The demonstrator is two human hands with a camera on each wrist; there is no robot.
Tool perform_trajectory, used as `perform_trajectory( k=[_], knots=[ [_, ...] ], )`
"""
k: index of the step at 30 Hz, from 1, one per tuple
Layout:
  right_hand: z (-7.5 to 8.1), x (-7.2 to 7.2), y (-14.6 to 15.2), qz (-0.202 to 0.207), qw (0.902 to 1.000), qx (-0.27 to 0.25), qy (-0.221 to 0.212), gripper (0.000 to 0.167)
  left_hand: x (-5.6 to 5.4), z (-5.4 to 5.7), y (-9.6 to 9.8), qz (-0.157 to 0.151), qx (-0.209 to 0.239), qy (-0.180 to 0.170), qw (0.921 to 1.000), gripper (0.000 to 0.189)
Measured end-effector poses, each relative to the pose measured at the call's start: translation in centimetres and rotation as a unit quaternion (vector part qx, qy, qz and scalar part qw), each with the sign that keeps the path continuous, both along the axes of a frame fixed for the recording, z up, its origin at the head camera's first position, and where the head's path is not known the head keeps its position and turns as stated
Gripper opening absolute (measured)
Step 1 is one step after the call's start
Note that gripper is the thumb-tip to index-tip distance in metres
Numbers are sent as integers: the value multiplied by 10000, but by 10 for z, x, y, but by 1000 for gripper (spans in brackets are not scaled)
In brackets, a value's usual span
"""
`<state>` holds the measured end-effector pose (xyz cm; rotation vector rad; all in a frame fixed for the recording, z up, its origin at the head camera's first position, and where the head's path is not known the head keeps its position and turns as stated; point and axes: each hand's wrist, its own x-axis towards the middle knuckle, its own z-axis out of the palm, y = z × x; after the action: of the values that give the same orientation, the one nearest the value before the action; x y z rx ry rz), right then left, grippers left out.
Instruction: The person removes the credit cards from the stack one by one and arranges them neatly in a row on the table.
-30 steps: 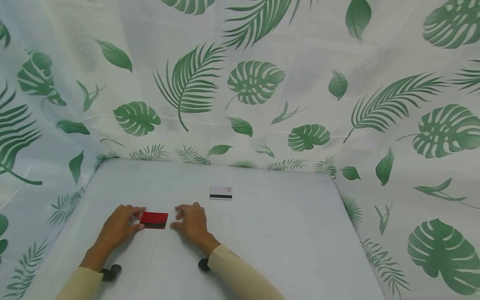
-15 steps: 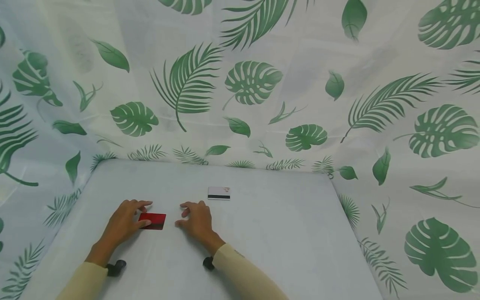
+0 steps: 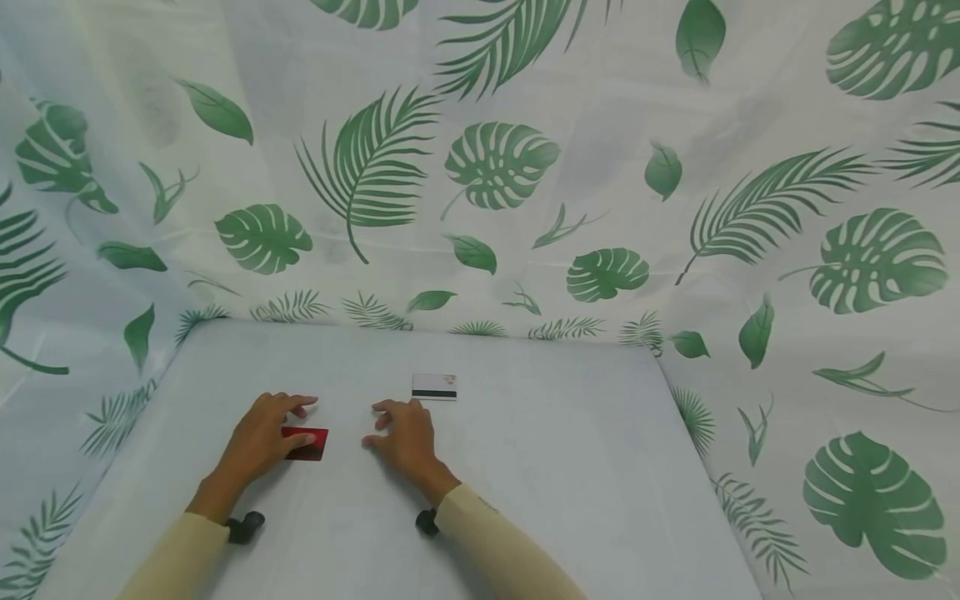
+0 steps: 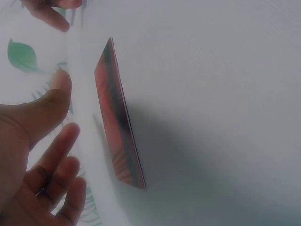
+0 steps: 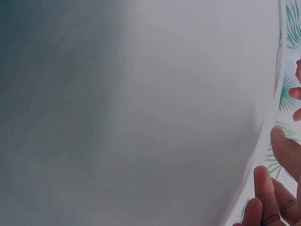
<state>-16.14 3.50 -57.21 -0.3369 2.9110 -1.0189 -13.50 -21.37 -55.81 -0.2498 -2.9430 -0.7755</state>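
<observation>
A red card (image 3: 313, 454) with a dark stripe lies on the white table. My left hand (image 3: 258, 437) hovers over its left part, the thumb covering some of it in the head view. In the left wrist view a gap shows between the hand (image 4: 40, 141) and the card (image 4: 113, 117); its fingers are relaxed and hold nothing. To the right of the card, my right hand (image 3: 408, 437) is held with thumb and fingers apart, touching no card. Just beyond that hand lies a white card (image 3: 435, 382) with a black stripe.
White sheeting (image 3: 525, 217) printed with green leaves hangs behind and at both sides of the table (image 3: 555, 467). Each wrist carries a small black camera (image 3: 246, 527) on a strap.
My left hand has moved from the red card's left edge rightward, over it. My right hand has drifted slightly right, away from the red card. Both cards lie in place while the view shifts slightly.
</observation>
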Motion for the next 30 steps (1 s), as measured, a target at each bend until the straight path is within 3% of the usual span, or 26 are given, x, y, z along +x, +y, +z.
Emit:
perform_trajectory(
  k=[11,20,30],
  knots=[
    [0,-5,14,-43,9995,121,280,53,-14,0,16,-129,-61,18,9999,63],
    [1,-7,22,-151,9996,173,177,53,-21,2,30,-112,-1,-98,9999,63],
    [2,-12,34,-179,9993,239,226,53,-29,-1,41,-204,-58,190,9996,63]
  ],
)
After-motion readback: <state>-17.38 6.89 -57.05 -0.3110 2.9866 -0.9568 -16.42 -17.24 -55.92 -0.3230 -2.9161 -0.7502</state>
